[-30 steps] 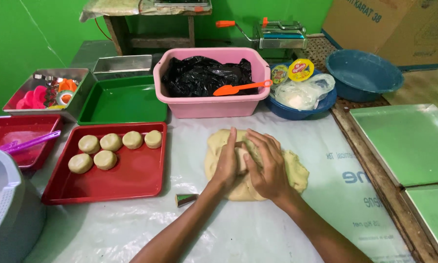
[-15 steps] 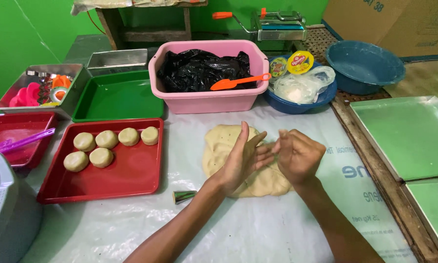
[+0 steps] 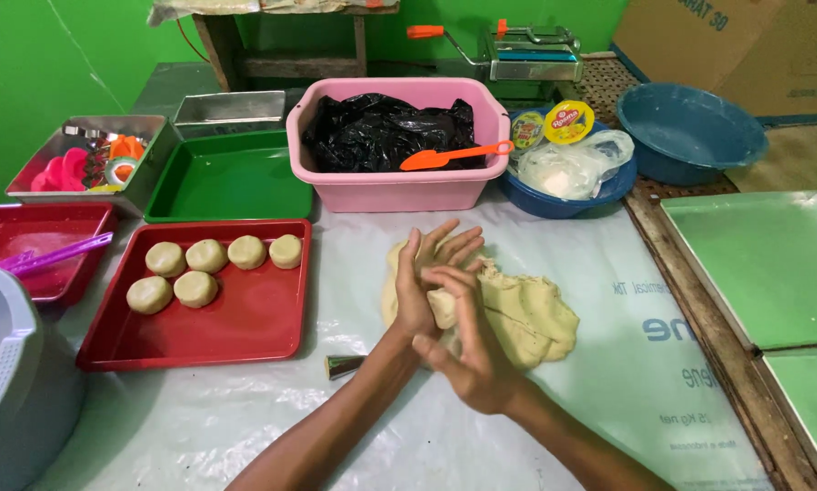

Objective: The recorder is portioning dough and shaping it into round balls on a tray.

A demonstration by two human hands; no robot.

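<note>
A small lump of pale dough (image 3: 443,307) is pressed between my two palms. My left hand (image 3: 424,277) stands upright with its fingers pointing away from me. My right hand (image 3: 472,359) lies against it from the right, cupped over the lump. Both hover just above a large flattened mass of the same dough (image 3: 531,314), which lies on the clear plastic sheet over the table. Left of my hands, a red tray (image 3: 245,332) holds several round dough patties (image 3: 208,256).
A small metal cone (image 3: 343,365) lies by my left wrist. Behind stand a pink tub (image 3: 399,193) with a black bag and orange spatula (image 3: 454,156), a green tray (image 3: 231,177), two blue bowls (image 3: 690,132) and a tin of cutters (image 3: 90,159). Green trays (image 3: 772,264) line the right.
My hands lifted off the big dough mass, taking a small lump with them. They have closed palm to palm around it, and the view has shifted slightly.
</note>
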